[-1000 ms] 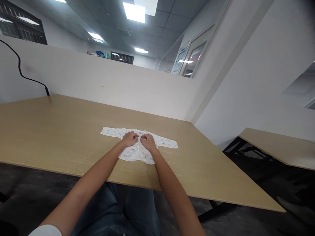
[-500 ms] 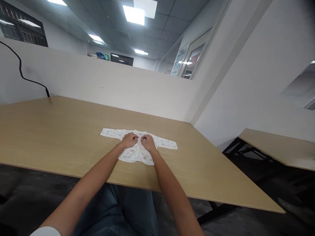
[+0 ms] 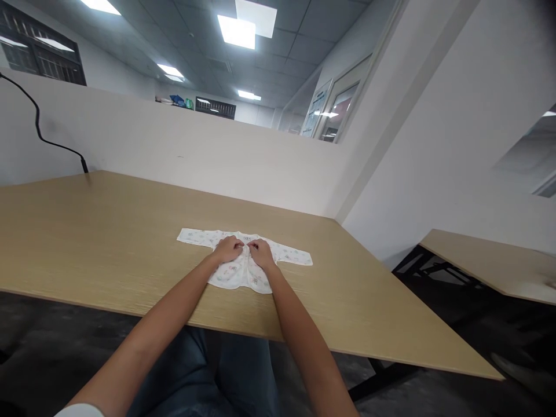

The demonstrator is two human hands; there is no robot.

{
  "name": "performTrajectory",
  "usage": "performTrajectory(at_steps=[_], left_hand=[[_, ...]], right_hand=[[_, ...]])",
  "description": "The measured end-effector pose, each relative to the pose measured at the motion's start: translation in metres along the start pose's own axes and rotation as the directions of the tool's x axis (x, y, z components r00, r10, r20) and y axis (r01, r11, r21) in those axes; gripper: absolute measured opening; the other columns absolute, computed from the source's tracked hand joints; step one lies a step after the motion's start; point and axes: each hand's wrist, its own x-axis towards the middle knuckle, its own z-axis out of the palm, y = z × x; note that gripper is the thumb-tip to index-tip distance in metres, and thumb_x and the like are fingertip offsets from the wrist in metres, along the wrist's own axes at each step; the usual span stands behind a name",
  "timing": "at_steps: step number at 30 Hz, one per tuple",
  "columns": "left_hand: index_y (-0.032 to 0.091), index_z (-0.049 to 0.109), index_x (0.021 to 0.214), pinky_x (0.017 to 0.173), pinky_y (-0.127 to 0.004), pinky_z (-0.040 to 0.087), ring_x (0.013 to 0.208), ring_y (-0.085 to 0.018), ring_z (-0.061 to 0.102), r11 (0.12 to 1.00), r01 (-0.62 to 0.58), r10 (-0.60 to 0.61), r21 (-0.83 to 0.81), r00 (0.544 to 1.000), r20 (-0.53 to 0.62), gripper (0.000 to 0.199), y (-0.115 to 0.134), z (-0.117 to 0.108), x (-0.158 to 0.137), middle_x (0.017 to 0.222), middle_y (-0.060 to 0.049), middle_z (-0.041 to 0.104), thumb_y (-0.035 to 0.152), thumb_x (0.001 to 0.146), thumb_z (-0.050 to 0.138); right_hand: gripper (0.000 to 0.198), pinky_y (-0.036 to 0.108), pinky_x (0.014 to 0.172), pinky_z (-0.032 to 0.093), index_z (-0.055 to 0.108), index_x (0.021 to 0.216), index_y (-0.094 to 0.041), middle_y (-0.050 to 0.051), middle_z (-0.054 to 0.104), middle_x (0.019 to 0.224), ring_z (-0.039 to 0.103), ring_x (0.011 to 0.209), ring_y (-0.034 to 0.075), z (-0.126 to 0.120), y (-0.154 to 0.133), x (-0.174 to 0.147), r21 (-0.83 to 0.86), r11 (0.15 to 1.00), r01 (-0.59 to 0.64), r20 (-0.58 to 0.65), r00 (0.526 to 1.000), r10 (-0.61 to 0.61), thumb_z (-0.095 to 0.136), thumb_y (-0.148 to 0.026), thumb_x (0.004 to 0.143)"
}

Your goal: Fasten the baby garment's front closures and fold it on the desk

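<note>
A small white baby shirt (image 3: 234, 273) with a faint coloured print lies spread on the wooden table (image 3: 130, 231), both sleeves stretched out sideways and the neck away from me. My left hand (image 3: 229, 249) rests on its upper front, left of the middle, with fingers closed in a pinch at the front edge. Opposite it, my right hand (image 3: 261, 252) pinches the other front edge just below the neckline. The fingertips of both hands nearly meet at the centre line. A small dark label shows inside the neck.
A white partition wall (image 3: 208, 156) rises behind the table's far edge. At the left, a black cable (image 3: 58, 143) hangs down to the tabletop. Another table (image 3: 486, 260) stands to the right, beyond a gap.
The fingers of my right hand have shifted very slightly toward the centre line. The shirt and my left hand look almost the same; the view has tilted a little.
</note>
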Motion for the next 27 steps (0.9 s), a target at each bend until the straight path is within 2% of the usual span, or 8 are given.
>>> performTrajectory(at_steps=[3,12,27], left_hand=[[0.023,0.077,0.105,0.079,-0.028,0.046,0.091,-0.021,0.063,1.0,0.005,-0.005,-0.02,1.0,-0.003,0.032,0.0006,-0.0006,-0.0006,0.101,-0.006,0.072,0.029,0.086,0.052],[0.023,0.078,0.092,0.079,-0.025,0.046,0.09,-0.02,0.063,0.999,-0.032,0.032,-0.032,0.999,0.0,0.027,0.0015,-0.0021,-0.001,0.092,-0.004,0.072,0.031,0.086,0.052],[0.023,0.077,0.09,0.078,-0.025,0.045,0.089,-0.02,0.062,0.999,-0.023,0.023,-0.03,1.0,0.0,0.027,-0.0005,-0.0015,-0.001,0.091,-0.004,0.071,0.031,0.086,0.052]], right_hand=[[0.024,0.03,0.09,0.045,0.076,0.091,-0.02,0.005,0.072,0.097,0.061,0.093,0.019,0.0008,0.0016,0.0007,0.014,1.0,0.006,0.005,1.0,-0.006,0.053,-0.017,0.084],[0.014,0.031,0.088,0.049,0.077,0.087,-0.02,0.004,0.074,0.092,0.065,0.092,0.02,0.0012,0.0005,0.0003,0.072,0.997,0.019,-0.002,1.0,-0.019,0.065,-0.018,0.08],[0.02,0.03,0.087,0.052,0.079,0.092,-0.019,0.006,0.074,0.095,0.067,0.093,0.019,-0.0013,-0.0045,-0.0018,0.114,0.993,0.039,0.025,0.999,-0.042,0.064,-0.011,0.081]])
